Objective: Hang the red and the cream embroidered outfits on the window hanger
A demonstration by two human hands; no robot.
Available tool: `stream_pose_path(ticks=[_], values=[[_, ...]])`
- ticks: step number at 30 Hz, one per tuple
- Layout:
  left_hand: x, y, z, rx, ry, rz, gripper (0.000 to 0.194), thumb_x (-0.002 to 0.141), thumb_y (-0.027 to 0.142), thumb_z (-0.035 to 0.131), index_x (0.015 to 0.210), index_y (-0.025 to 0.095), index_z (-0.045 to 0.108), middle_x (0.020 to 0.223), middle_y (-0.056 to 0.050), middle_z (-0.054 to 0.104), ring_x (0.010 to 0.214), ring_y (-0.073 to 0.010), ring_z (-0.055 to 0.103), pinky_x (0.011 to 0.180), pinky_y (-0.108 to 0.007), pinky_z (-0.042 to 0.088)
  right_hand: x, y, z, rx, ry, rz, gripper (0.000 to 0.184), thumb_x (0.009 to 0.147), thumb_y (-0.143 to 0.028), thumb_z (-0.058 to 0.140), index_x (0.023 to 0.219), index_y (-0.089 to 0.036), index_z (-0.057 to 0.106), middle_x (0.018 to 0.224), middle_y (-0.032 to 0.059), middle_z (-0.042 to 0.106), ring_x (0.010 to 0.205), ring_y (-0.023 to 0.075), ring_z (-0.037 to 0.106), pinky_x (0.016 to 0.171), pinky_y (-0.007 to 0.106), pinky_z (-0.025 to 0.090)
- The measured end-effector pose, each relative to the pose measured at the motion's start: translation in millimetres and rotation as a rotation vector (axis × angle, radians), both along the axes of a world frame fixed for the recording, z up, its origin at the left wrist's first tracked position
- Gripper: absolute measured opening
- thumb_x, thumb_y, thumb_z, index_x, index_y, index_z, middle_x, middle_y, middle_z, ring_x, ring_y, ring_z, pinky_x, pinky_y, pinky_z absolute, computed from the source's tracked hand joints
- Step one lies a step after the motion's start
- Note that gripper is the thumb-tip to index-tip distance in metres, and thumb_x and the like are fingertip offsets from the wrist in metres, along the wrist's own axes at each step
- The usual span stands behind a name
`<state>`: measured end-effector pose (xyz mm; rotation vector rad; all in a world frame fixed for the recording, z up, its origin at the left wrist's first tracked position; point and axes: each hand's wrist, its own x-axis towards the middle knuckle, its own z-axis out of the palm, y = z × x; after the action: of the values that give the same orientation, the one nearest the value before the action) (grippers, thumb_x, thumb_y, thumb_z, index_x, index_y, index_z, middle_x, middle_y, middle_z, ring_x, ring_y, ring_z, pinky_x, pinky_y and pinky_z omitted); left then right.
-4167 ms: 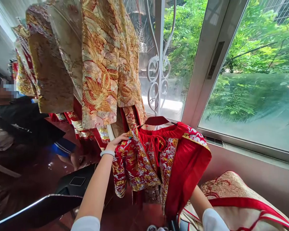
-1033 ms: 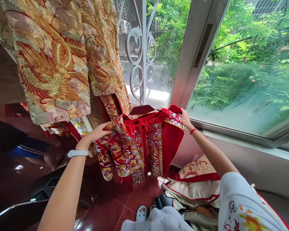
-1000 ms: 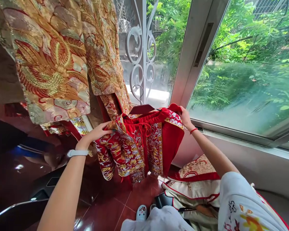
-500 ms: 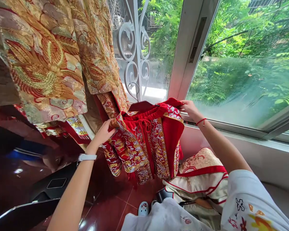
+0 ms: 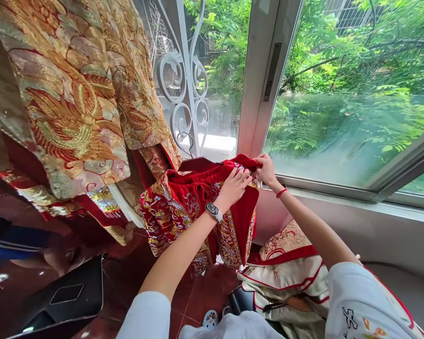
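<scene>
Red embroidered jacket [image 5: 182,209] is on dark hanger [image 5: 199,164], just in front of window [image 5: 339,141] & a bit below its L part. R hand [image 5: 266,170], red cord [image 5: 281,192] at wrist, pinches red cloth at jacket's shoulder edge, side nearest window. L hand [image 5: 235,187], w/ watch [image 5: 212,211], crosses jacket front to same shoulder, just beside R hand; fingers bent over cloth, can't tell if gripping. Red gathered waistband w/ tied cord shows betw. jacket's open fronts, also in front of window. White scroll grille [image 5: 187,80] at window's L end; gold embroidered garments [image 5: 74,117] hang L of window. Cream garment w/ red trim [image 5: 286,273] lies below window, crumpled. Black flat item [image 5: 67,292], well below & L of window; can't tell what. Red tile floor [image 5: 194,301] below window.
</scene>
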<state>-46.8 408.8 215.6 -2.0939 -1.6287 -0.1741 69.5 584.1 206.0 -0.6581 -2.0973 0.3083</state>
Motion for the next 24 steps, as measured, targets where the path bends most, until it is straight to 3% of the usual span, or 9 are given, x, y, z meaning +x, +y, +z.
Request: stream_pose_path(ticks=[4,8,10,13,15,17,20,24], values=[[-6.5,5.7,0.4,-0.003,-0.017,0.004,0.057,0.087,0.020,0.056,0.143,0.017,0.050,0.156,-0.015,0.042,0.146,-0.0294,0.035,0.123,-0.049,0.023,9.0,5.3,4.9,0.183,-0.187,0.132,0.035,0.076,-0.011,0.049,0.098,-0.018,0.075,0.100,0.0123,0.054,0.093,0.0273,0.049,0.086,0.045,0.047],[1.4,17.3,10.7,-0.022,-0.020,0.025,0.064,0.082,0.029,0.065,0.142,0.015,0.050,0.152,-0.017,0.047,0.141,-0.0321,0.039,0.121,-0.050,0.024,11.3,6.2,1.8,0.229,-0.209,0.075,0.033,0.081,-0.013,0.048,0.103,-0.020,0.072,0.107,0.0137,0.055,0.096,0.0277,0.049,0.086,0.044,0.045],[4.9,21.0,14.6,-0.029,-0.030,0.036,0.062,0.080,0.031,0.066,0.136,0.010,0.055,0.148,-0.019,0.049,0.138,-0.0332,0.041,0.119,-0.048,0.024,5.3,5.8,-5.4,0.115,-0.106,-0.040,0.034,0.082,-0.014,0.045,0.105,-0.019,0.069,0.108,0.0143,0.056,0.093,0.0270,0.051,0.083,0.041,0.046],[8.0,20.0,14.7,-0.045,-0.037,0.042,0.061,0.079,0.035,0.066,0.132,0.006,0.057,0.140,-0.022,0.053,0.130,-0.0344,0.046,0.116,-0.048,0.025,-13.9,6.8,-19.1,-0.222,0.133,-0.193,0.036,0.080,-0.017,0.040,0.108,-0.018,0.063,0.097,0.0120,0.061,0.084,0.0246,0.053,0.077,0.037,0.047],[9.1,16.2,11.6,-0.063,-0.020,0.048,0.064,0.079,0.039,0.067,0.132,0.005,0.056,0.131,-0.021,0.058,0.123,-0.0344,0.050,0.114,-0.048,0.027,-29.3,8.0,-26.4,-0.377,0.206,-0.224,0.037,0.080,-0.021,0.039,0.109,-0.017,0.061,0.091,0.0101,0.062,0.080,0.0238,0.054,0.073,0.036,0.048],[10.0,12.0,7.6,-0.071,0.000,0.064,0.063,0.079,0.044,0.067,0.129,0.007,0.059,0.122,-0.019,0.062,0.117,-0.0343,0.051,0.112,-0.049,0.028,-41.9,8.5,-30.4,-0.430,0.210,-0.229,0.040,0.080,-0.024,0.037,0.112,-0.017,0.060,0.091,0.0100,0.063,0.078,0.0237,0.055,0.070,0.035,0.049],[11.5,7.6,2.4,-0.056,0.006,0.092,0.061,0.077,0.052,0.067,0.122,0.012,0.064,0.121,-0.017,0.063,0.116,-0.0344,0.051,0.111,-0.049,0.027,-47.8,7.2,-31.5,-0.405,0.242,-0.206,0.043,0.081,-0.021,0.033,0.116,-0.018,0.057,0.099,0.0114,0.064,0.085,0.0242,0.056,0.076,0.037,0.050],[13.2,5.6,-0.1,-0.055,-0.012,0.127,0.071,0.070,0.065,0.068,0.119,0.015,0.066,0.120,-0.016,0.064,0.115,-0.0354,0.051,0.111,-0.050,0.026,-26.9,7.6,-32.7,-0.129,0.178,-0.022,0.037,0.084,-0.016,0.035,0.116,-0.018,0.054,0.108,0.0138,0.063,0.097,0.0256,0.056,0.091,0.042,0.048]])
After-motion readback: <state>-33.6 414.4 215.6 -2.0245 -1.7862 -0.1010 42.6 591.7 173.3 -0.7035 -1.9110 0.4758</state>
